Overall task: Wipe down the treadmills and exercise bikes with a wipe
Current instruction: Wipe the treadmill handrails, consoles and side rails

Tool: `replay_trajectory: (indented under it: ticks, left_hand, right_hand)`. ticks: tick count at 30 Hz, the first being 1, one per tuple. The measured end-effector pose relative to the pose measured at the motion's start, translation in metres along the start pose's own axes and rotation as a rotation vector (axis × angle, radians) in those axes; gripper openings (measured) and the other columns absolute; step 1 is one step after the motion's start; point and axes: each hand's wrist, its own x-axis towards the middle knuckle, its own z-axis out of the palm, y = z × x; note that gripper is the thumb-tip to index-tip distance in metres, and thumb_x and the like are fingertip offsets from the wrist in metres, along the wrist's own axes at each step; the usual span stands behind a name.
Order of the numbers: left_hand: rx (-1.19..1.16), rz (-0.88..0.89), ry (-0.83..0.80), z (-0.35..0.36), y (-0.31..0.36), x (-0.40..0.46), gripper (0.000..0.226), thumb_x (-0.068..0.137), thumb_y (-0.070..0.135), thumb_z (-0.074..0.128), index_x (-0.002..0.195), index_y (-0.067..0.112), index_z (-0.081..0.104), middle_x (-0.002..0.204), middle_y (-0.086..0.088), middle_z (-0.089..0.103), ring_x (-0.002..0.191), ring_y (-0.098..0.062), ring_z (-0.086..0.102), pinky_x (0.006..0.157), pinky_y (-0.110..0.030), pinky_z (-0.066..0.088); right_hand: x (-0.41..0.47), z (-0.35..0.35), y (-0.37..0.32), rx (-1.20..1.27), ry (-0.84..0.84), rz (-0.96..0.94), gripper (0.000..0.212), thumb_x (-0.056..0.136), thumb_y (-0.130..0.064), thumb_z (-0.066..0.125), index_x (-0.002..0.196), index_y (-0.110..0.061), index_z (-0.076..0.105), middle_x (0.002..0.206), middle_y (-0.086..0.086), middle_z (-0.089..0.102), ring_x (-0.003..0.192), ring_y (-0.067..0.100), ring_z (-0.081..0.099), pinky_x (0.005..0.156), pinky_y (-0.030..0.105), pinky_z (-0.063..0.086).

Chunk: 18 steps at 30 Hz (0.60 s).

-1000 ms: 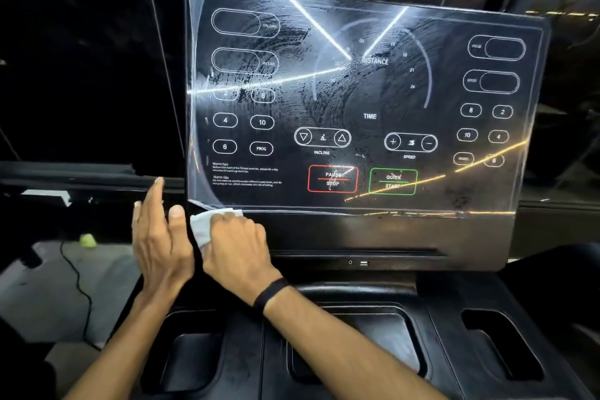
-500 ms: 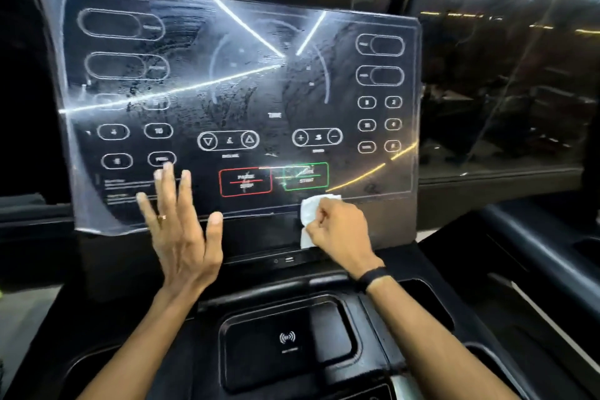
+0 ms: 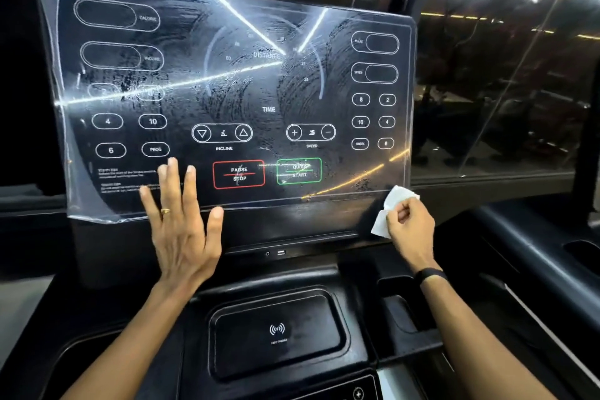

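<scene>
A treadmill console screen fills the view, black with white button outlines, covered in a clear plastic film streaked with wet wipe marks. My right hand pinches a crumpled white wipe against the console's lower right corner, just below the film's edge. My left hand is spread flat with straight fingers on the lower left of the screen, beside the red PAUSE/STOP button. A gold ring sits on one left finger and a black band on the right wrist.
Below the screen lies a black tray with a wireless charging pad and cup recesses on either side. A dark handrail runs along the right. A glass wall behind reflects ceiling lights.
My right hand has slid the wipe rightwards along the console's bottom edge, from the left corner to the right corner. My left hand has opened flat onto the lower left of the screen.
</scene>
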Motion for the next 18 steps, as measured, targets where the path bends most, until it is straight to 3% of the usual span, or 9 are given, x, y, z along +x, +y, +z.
replay_trajectory:
  ticks: [4, 8, 12, 14, 18]
  left_hand:
    - [0.011, 0.011, -0.019, 0.002, 0.000, -0.001, 0.067, 0.098, 0.037, 0.035, 0.152, -0.002, 0.027, 0.163, -0.022, 0.014, 0.153, -0.034, 0.010, 0.122, -0.055, -0.003]
    - [0.010, 0.013, -0.023, 0.003, 0.001, 0.000, 0.068, 0.098, 0.037, 0.035, 0.153, -0.002, 0.026, 0.163, -0.022, 0.014, 0.153, -0.033, 0.010, 0.122, -0.054, -0.003]
    - [-0.003, 0.013, -0.024, 0.003, 0.002, -0.001, 0.068, 0.098, 0.037, 0.035, 0.153, -0.002, 0.025, 0.163, -0.022, 0.013, 0.153, -0.033, 0.009, 0.122, -0.055, -0.003]
    - [-0.015, 0.015, -0.024, 0.001, 0.001, 0.000, 0.068, 0.098, 0.037, 0.035, 0.153, -0.002, 0.025, 0.163, -0.022, 0.013, 0.153, -0.033, 0.009, 0.122, -0.055, -0.003]
    - [-0.057, 0.012, -0.017, -0.003, -0.002, -0.001, 0.068, 0.098, 0.036, 0.035, 0.153, -0.002, 0.026, 0.163, -0.023, 0.014, 0.153, -0.034, 0.010, 0.122, -0.054, -0.005]
  right_hand:
    - [-0.018, 0.004, 0.010, 0.064, 0.080, 0.100, 0.012, 0.088, -0.005, 0.060, 0.079, -0.009, 0.054, 0.079, 0.009, 0.061, 0.073, 0.026, 0.056, 0.069, 0.032, 0.040]
    - [-0.040, 0.013, 0.004, 0.129, 0.116, 0.222, 0.009, 0.086, -0.001, 0.058, 0.080, -0.007, 0.057, 0.075, 0.006, 0.060, 0.074, 0.026, 0.056, 0.075, 0.035, 0.044]
    - [-0.072, 0.038, -0.023, 0.149, 0.103, 0.225, 0.017, 0.083, 0.001, 0.061, 0.071, -0.009, 0.056, 0.063, 0.001, 0.057, 0.065, 0.026, 0.053, 0.064, 0.022, 0.032]
    - [-0.088, 0.051, -0.038, 0.164, 0.112, 0.222, 0.018, 0.084, 0.004, 0.058, 0.068, -0.004, 0.054, 0.058, 0.005, 0.054, 0.056, 0.026, 0.049, 0.057, 0.021, 0.030]
    - [-0.114, 0.064, -0.066, 0.185, 0.090, 0.214, 0.032, 0.084, 0.005, 0.058, 0.060, -0.013, 0.047, 0.053, -0.002, 0.051, 0.050, 0.004, 0.044, 0.052, 0.005, 0.033]
